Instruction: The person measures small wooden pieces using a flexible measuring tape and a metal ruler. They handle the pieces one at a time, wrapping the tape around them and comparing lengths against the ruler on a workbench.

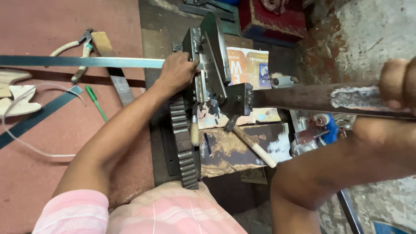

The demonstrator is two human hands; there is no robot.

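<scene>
A left hand clamps a long flat steel strip, lying crosswise, at the dark metal bench shear, while the right hand grips its rusty lever.

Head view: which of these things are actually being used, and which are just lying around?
In use: left hand on metal strip; bench shear; right hand on lever handle.

Lying about: pliers, green pen, hammer, toothed rack.

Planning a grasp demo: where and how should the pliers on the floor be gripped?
Take the pliers by the white-sleeved handles, coming from above at the left end. They lie flat, the handles spread apart and bare; the jaw end sits right beside the metal strip and wooden block.
</scene>
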